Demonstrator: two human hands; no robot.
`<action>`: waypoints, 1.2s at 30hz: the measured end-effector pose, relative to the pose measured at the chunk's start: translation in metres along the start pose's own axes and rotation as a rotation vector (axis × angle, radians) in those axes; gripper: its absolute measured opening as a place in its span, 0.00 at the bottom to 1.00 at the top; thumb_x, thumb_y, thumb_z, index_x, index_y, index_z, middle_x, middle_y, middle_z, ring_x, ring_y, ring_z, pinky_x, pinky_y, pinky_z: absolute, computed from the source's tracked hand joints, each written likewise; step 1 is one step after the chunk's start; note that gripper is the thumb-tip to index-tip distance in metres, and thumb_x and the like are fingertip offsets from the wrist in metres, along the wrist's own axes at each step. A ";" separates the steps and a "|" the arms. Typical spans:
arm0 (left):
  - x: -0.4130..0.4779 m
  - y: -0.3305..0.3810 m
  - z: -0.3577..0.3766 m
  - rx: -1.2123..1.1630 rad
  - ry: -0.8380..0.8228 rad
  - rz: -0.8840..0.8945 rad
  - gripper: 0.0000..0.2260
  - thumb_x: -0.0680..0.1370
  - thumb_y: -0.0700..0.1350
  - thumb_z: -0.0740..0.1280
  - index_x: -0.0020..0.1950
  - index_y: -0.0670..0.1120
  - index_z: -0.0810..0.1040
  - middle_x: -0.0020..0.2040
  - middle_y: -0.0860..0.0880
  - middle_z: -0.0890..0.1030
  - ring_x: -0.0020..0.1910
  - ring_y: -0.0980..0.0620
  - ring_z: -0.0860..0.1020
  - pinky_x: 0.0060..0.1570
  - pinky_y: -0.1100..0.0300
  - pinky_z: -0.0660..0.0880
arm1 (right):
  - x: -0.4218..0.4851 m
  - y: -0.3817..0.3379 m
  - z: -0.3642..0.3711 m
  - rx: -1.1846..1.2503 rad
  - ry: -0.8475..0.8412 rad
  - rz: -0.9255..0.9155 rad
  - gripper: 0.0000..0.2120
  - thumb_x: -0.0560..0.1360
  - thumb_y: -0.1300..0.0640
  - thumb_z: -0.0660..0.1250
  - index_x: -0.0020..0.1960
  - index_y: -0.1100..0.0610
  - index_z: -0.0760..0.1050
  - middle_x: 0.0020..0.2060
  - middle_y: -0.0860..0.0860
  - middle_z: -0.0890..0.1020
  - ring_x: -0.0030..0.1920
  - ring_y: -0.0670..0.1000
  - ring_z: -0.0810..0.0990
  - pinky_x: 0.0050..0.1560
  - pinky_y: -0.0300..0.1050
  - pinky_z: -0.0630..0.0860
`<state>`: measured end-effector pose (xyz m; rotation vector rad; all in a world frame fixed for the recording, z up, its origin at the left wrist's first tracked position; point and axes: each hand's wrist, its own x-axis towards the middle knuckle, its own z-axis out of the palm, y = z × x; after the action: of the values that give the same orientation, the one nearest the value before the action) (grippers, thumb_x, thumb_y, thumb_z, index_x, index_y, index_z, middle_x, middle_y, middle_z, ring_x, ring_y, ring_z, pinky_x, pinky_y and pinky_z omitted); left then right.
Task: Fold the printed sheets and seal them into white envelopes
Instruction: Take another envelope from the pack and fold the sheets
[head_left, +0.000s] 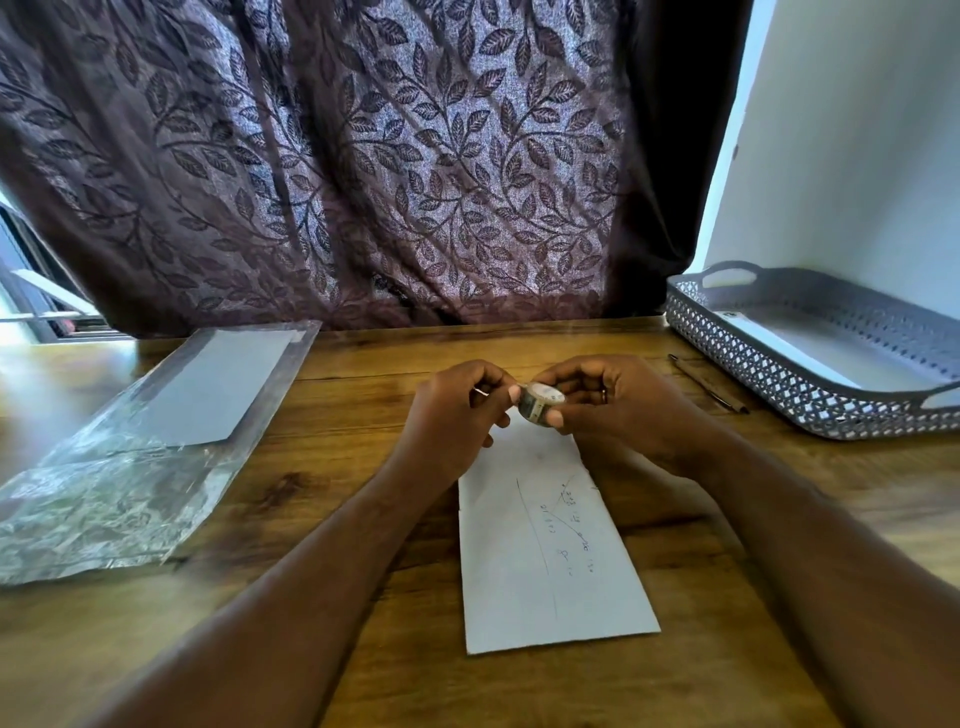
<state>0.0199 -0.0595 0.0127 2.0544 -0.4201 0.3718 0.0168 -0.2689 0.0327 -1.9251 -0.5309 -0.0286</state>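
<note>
Tape in hand, envelope (550, 545) waiting below.
The envelope lies flat on the surface (363, 519), its far end just under your hands. Your right hand (618, 410) grips the tape (540, 404); your left hand (452, 415) is curled and seems to pinch the loose end. Pull a short strip straight and taut, then lay it centred over the flap and press outward. The pack (156, 441) sits left, the tray (810, 395) right.
</note>
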 end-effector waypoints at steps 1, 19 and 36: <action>0.000 0.000 0.000 0.001 0.006 -0.005 0.02 0.80 0.43 0.68 0.49 0.46 0.80 0.42 0.51 0.83 0.39 0.58 0.82 0.33 0.60 0.81 | 0.000 0.001 0.000 -0.001 0.017 0.013 0.14 0.71 0.61 0.78 0.55 0.53 0.83 0.47 0.48 0.87 0.47 0.46 0.85 0.46 0.39 0.82; 0.001 0.002 0.002 -0.006 0.017 -0.101 0.03 0.80 0.45 0.69 0.47 0.50 0.81 0.44 0.53 0.83 0.36 0.59 0.82 0.34 0.61 0.81 | -0.002 0.032 -0.053 -0.671 0.561 0.317 0.16 0.70 0.47 0.78 0.54 0.53 0.82 0.44 0.48 0.83 0.45 0.49 0.80 0.46 0.43 0.71; -0.001 0.012 0.000 -0.150 0.022 -0.225 0.03 0.78 0.41 0.71 0.49 0.46 0.84 0.45 0.48 0.85 0.39 0.50 0.84 0.44 0.47 0.84 | -0.002 0.000 -0.019 -0.467 0.492 0.040 0.10 0.75 0.46 0.73 0.48 0.53 0.82 0.40 0.43 0.82 0.41 0.41 0.79 0.40 0.31 0.71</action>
<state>0.0143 -0.0652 0.0211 1.9254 -0.1943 0.2202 0.0192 -0.2865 0.0402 -2.2722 -0.1563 -0.6318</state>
